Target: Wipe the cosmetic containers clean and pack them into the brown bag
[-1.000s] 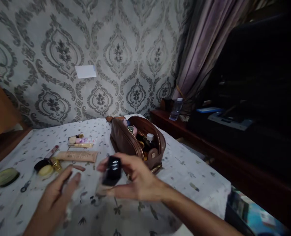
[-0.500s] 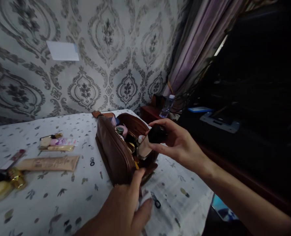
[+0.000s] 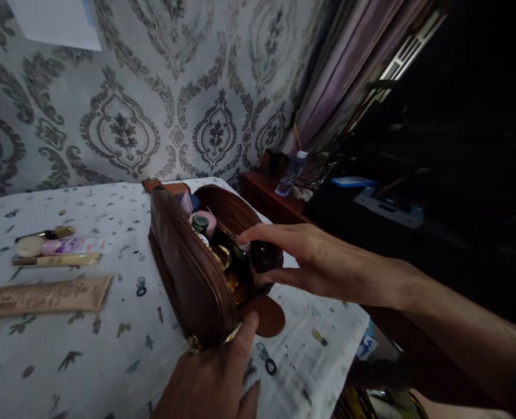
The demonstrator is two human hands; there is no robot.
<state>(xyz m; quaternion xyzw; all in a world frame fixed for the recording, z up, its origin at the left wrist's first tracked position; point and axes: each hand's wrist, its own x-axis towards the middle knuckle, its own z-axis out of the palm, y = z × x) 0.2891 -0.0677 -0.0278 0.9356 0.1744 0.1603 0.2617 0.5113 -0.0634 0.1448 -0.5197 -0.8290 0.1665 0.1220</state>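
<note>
A brown makeup bag (image 3: pixel 188 267) stands unzipped on the patterned cloth, with cosmetics inside, among them a round container with a green top (image 3: pixel 200 223). My right hand (image 3: pixel 301 253) reaches into its right side, thumb and forefinger closed around the black-capped foundation bottle (image 3: pixel 265 256). Most of that bottle is hidden by the bag and fingers. At the bag's near end, by the zip, my left hand (image 3: pixel 216 372) grips the edge with its fingers bent; part of its hold is out of sight.
On the cloth at left lie a beige squeeze tube (image 3: pixel 52 295), a purple-and-white tube (image 3: pixel 77 245), a slim gold tube (image 3: pixel 57 259) and a round sponge-like piece (image 3: pixel 29 246). A water bottle (image 3: pixel 291 173) stands on the dark red furniture behind. The bed's edge drops off at right.
My right hand has lowered the foundation bottle into the bag. The view has shifted, and the bag's brown end flap shows more fully beside my left hand.
</note>
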